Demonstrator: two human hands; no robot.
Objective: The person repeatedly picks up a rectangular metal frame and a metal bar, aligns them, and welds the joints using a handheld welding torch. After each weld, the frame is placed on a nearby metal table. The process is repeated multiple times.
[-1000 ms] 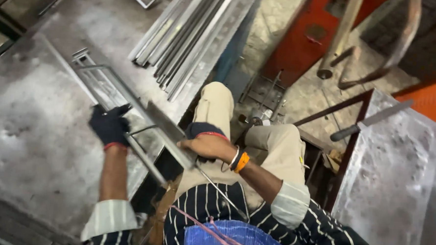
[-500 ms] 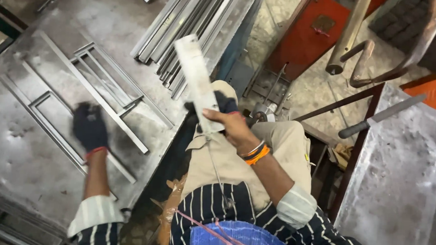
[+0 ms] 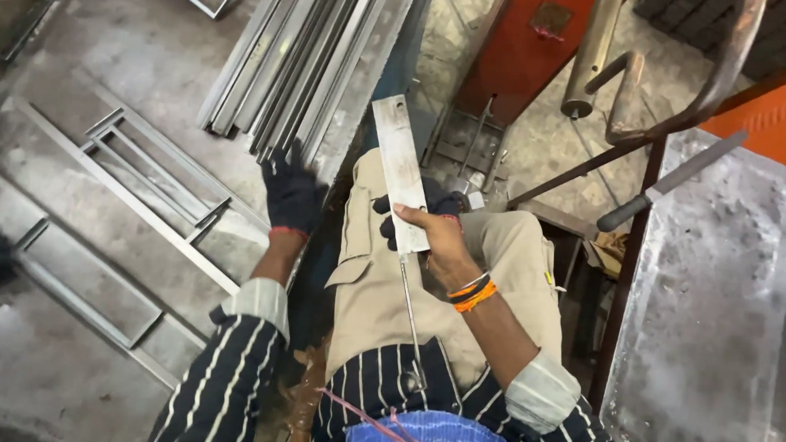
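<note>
Over lap, I am gripping flat steel strip [image 3: 400,171] at lower end, right hand [image 3: 441,241] clamped; stiff, light-looking, edges maybe sharp. Gloved left hand [image 3: 290,194] spreading open beside steel bar bundle [image 3: 307,63].

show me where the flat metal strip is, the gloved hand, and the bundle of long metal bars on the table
flat metal strip [image 3: 399,164], head view, middle of its flat face above the right hand's grip.
left hand [image 3: 291,194], head view, back of the black glove.
bundle of metal bars [image 3: 307,54], head view, midway along the bars.
</note>
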